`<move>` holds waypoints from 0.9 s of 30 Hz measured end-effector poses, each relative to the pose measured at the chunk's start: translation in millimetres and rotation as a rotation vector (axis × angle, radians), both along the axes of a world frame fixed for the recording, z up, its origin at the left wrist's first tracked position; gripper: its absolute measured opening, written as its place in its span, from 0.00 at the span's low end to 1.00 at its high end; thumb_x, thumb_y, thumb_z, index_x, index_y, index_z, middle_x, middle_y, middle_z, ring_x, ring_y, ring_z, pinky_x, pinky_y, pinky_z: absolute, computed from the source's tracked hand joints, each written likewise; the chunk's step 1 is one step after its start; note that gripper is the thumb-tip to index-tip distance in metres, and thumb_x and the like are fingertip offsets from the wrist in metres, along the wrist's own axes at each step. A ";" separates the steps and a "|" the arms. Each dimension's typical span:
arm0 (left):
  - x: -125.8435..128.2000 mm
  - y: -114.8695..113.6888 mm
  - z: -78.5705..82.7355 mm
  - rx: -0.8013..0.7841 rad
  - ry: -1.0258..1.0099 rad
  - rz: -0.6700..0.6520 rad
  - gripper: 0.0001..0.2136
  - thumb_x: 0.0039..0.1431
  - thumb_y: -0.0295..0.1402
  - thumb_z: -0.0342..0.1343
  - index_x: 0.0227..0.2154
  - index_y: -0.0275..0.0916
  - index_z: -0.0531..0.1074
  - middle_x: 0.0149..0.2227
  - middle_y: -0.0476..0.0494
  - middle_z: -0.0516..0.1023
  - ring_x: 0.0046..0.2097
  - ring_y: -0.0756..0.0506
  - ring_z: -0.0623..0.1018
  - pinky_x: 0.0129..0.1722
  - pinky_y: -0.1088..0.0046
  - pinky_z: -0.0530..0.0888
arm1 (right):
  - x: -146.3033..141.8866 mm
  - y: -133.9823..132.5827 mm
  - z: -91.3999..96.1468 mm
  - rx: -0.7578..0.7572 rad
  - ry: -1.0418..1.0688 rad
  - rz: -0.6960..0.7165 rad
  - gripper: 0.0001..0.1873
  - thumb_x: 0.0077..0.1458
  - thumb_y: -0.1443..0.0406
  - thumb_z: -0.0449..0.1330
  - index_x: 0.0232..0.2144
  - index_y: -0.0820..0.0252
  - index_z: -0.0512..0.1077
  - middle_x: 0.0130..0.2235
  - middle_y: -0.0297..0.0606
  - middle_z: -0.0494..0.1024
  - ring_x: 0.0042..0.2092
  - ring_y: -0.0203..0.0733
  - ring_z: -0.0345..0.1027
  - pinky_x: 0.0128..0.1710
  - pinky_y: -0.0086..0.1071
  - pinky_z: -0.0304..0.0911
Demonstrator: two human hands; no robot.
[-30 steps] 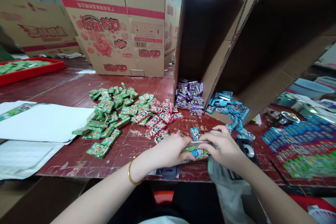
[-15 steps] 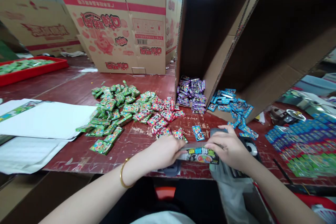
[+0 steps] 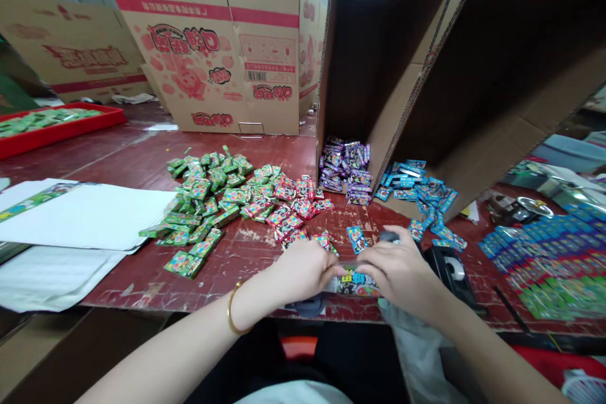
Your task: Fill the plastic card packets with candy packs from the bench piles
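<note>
Both of my hands hold one small printed box (image 3: 354, 282) at the table's front edge. My left hand (image 3: 303, 270), with a gold bangle on its wrist, is closed on the box's left end. My right hand (image 3: 402, 271) is closed on its right end. Just beyond my fingers lie a loose blue packet (image 3: 356, 239) and a red packet (image 3: 323, 241). Farther back are heaps of green packets (image 3: 201, 205), red packets (image 3: 291, 202), purple packets (image 3: 344, 169) and blue packets (image 3: 419, 192).
Two tall open cartons (image 3: 379, 44) lean over the purple and blue heaps. A black tape dispenser (image 3: 449, 268) sits right of my right hand. Rows of stacked packets (image 3: 552, 259) fill the right side. White sheets (image 3: 80, 218) lie left, a red tray (image 3: 57, 123) far left.
My hands have drawn closer together on the box, covering more of it. The box has turned from its green face to a dark printed face.
</note>
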State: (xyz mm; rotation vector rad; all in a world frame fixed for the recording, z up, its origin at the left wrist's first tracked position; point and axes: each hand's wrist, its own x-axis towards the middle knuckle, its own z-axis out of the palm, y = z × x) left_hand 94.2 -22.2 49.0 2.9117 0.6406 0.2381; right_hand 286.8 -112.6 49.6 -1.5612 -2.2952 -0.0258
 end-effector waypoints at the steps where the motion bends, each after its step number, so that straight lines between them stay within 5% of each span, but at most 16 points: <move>1: 1.1 -0.4 1.3 0.029 0.011 0.005 0.17 0.63 0.39 0.49 0.23 0.38 0.73 0.19 0.46 0.73 0.23 0.47 0.75 0.22 0.77 0.63 | -5.5 1.5 -0.2 -0.018 0.005 0.026 0.12 0.59 0.73 0.51 0.30 0.58 0.73 0.30 0.35 0.79 0.34 0.39 0.71 0.54 0.45 0.46; 8: 3.4 -0.7 4.8 0.111 0.082 0.004 0.16 0.63 0.37 0.49 0.24 0.37 0.74 0.20 0.43 0.75 0.23 0.45 0.76 0.23 0.75 0.65 | -16.7 14.8 4.1 -0.226 0.391 -0.010 0.07 0.58 0.68 0.56 0.31 0.55 0.74 0.32 0.31 0.79 0.35 0.38 0.70 0.37 0.29 0.60; 17: -0.7 -3.0 -2.1 -0.003 0.020 -0.046 0.15 0.64 0.34 0.47 0.23 0.37 0.72 0.20 0.45 0.74 0.22 0.48 0.73 0.23 0.76 0.63 | -14.6 10.9 -9.9 -0.083 0.214 0.009 0.13 0.62 0.70 0.50 0.29 0.59 0.72 0.31 0.35 0.77 0.34 0.39 0.67 0.39 0.33 0.56; 24: -22.8 -0.5 -0.6 -0.254 0.025 -0.026 0.17 0.64 0.34 0.46 0.20 0.36 0.71 0.16 0.51 0.67 0.17 0.54 0.61 0.19 0.78 0.54 | 37.6 -2.3 -18.7 -0.034 0.125 -0.023 0.13 0.61 0.69 0.50 0.27 0.58 0.71 0.29 0.32 0.77 0.32 0.39 0.67 0.38 0.34 0.54; 27: -24.7 0.9 0.9 -0.313 0.025 -0.016 0.19 0.64 0.34 0.46 0.19 0.36 0.70 0.14 0.53 0.63 0.15 0.55 0.57 0.19 0.78 0.52 | 46.4 -5.9 -13.4 0.014 0.101 -0.026 0.12 0.61 0.69 0.51 0.28 0.57 0.71 0.30 0.31 0.78 0.33 0.38 0.69 0.45 0.36 0.55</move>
